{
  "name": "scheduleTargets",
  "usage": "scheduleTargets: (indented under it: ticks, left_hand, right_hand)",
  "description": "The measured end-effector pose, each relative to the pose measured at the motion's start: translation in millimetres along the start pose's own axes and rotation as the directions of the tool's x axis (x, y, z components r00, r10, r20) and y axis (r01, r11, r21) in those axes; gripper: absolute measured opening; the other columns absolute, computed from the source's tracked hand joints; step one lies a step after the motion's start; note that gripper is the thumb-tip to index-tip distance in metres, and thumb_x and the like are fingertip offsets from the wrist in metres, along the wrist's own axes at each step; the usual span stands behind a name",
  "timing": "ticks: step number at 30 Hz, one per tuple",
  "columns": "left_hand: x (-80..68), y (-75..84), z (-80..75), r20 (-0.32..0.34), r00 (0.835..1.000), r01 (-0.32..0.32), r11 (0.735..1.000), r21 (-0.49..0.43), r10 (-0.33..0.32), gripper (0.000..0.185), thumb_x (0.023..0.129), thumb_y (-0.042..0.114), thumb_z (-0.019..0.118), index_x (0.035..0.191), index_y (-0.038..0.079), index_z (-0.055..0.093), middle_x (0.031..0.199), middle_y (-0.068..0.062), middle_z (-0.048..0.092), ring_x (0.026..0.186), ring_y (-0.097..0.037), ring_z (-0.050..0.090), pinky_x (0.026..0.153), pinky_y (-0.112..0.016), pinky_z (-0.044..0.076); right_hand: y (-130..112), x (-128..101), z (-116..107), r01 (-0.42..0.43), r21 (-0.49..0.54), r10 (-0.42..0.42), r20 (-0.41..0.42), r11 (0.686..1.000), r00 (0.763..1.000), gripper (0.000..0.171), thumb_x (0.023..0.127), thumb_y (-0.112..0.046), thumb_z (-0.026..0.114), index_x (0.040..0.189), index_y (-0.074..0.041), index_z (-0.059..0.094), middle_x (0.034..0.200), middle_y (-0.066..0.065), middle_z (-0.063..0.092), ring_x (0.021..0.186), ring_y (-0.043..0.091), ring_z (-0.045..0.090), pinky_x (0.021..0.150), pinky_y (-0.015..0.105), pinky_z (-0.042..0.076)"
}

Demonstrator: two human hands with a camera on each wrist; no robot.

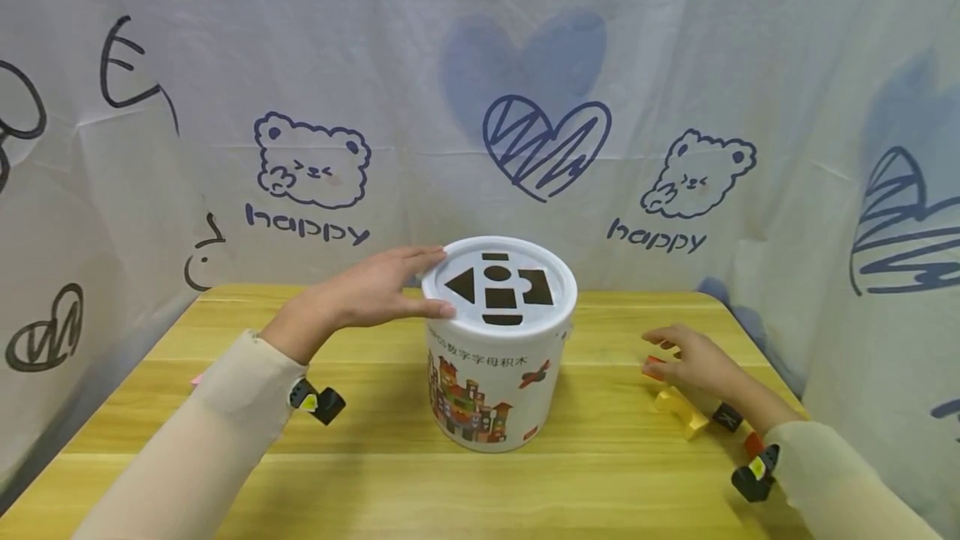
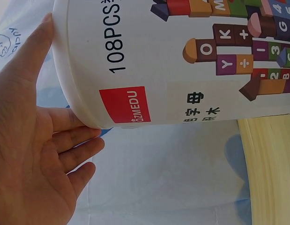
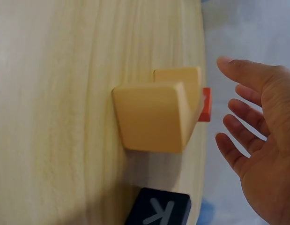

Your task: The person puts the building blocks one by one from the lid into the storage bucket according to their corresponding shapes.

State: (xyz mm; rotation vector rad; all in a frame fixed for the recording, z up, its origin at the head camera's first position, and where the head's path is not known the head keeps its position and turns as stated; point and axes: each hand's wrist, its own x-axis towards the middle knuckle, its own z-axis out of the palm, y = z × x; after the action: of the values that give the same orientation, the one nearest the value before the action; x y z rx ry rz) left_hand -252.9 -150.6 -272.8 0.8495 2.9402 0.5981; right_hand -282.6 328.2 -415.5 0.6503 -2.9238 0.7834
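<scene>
bucket (image 1: 491,382) of toy blocks, white with a shape-cut lid (image 1: 500,286), standing upright near the middle of the wooden desk (image 1: 375,473). my left hand (image 1: 375,290) rests against the lid's left rim, fingers straight and spread, thumb on the near edge; the left wrist view shows the palm laid flat against the rim, nothing gripped. my right hand (image 1: 690,361) hovers low over the desk's right side, well apart from the bucket, fingers loosely apart and holding nothing. just beside its fingertips lies a small red block (image 1: 654,369); a yellow arch-shaped block (image 1: 678,407) sits close under the wrist. the right wrist view shows the yellow block (image 3: 156,115) standing on the desk, the red block (image 3: 205,104) behind it, and a dark block marked k (image 3: 159,208) nearby. a printed cloth (image 1: 225,107) with bears and hearts hangs behind the desk.
</scene>
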Motion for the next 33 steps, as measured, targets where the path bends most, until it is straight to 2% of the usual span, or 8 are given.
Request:
scheduleTargets:
  ticks: [3, 8, 15, 22, 27, 33]
  left_hand:
    - [-0.1, 0.6, 0.1, -0.004, 1.000, 0.000, 1.000, 0.008, 0.000, 0.103, 0.078, 0.078, 0.057, 0.154, 0.014, 0.032, 0.158, -0.008, 0.029, 0.143, -0.033, 0.027, 0.114, -0.057, 0.024]
    - [0.2, 1.1, 0.4, -0.009, 1.000, -0.004, 1.000, 0.012, 0.004, 0.103, 0.077, 0.078, 0.057, 0.154, 0.014, 0.032, 0.158, -0.009, 0.029, 0.143, -0.034, 0.028, 0.113, -0.058, 0.024]
    - [-0.1, 1.9, 0.6, -0.003, 1.000, 0.003, 1.000, 0.009, -0.003, 0.103, 0.077, 0.079, 0.056, 0.154, 0.016, 0.032, 0.158, -0.007, 0.028, 0.143, -0.032, 0.027, 0.114, -0.058, 0.024]
    - [-0.4, 1.1, 1.1, -0.003, 1.000, 0.000, 1.000, 0.006, 0.000, 0.103, 0.078, 0.079, 0.055, 0.154, 0.015, 0.032, 0.158, -0.008, 0.029, 0.143, -0.032, 0.027, 0.114, -0.057, 0.023]
    - [-0.2, 0.3, 0.7, -0.007, 1.000, -0.005, 1.000, 0.008, 0.005, 0.104, 0.077, 0.079, 0.056, 0.154, 0.014, 0.032, 0.157, -0.009, 0.030, 0.142, -0.032, 0.028, 0.114, -0.057, 0.024]
    - [-0.3, 0.4, 0.0, -0.015, 1.000, -0.010, 1.000, 0.008, 0.011, 0.104, 0.077, 0.079, 0.057, 0.153, 0.013, 0.033, 0.157, -0.010, 0.030, 0.142, -0.033, 0.029, 0.114, -0.057, 0.024]
  right_hand:
    - [6.3, 0.0, 2.7, -0.015, -0.014, 0.016, 0.006, 1.000, 1.000, 0.049, 0.087, -0.020, 0.076, 0.127, 0.004, 0.060, 0.122, 0.022, 0.060, 0.105, 0.038, 0.058, 0.087, 0.052, 0.053]
    - [11.3, -0.9, 4.4, -0.035, -0.015, 0.035, 0.023, 0.999, 0.999, 0.046, 0.088, -0.018, 0.075, 0.125, 0.006, 0.061, 0.112, 0.021, 0.063, 0.096, 0.035, 0.062, 0.081, 0.049, 0.055]
    - [16.3, -2.2, 6.4, -0.035, -0.013, 0.035, 0.032, 0.999, 0.999, 0.039, 0.088, -0.015, 0.074, 0.119, 0.006, 0.063, 0.099, 0.012, 0.066, 0.088, 0.028, 0.064, 0.077, 0.045, 0.056]
    - [22.7, -3.2, 9.9, -0.060, -0.034, 0.062, 0.036, 0.998, 0.997, 0.031, 0.089, -0.021, 0.073, 0.112, -0.002, 0.067, 0.088, -0.001, 0.064, 0.081, 0.018, 0.061, 0.072, 0.038, 0.054]
    - [25.1, -3.8, 11.7, -0.081, -0.022, 0.083, 0.056, 0.996, 0.995, 0.030, 0.091, -0.025, 0.071, 0.113, -0.006, 0.066, 0.086, -0.004, 0.064, 0.080, 0.014, 0.059, 0.070, 0.036, 0.051]
    - [27.2, -2.6, 15.8, -0.079, -0.018, 0.079, 0.026, 0.997, 0.997, 0.028, 0.091, -0.027, 0.071, 0.111, -0.008, 0.068, 0.089, -0.005, 0.067, 0.083, 0.015, 0.062, 0.074, 0.037, 0.053]
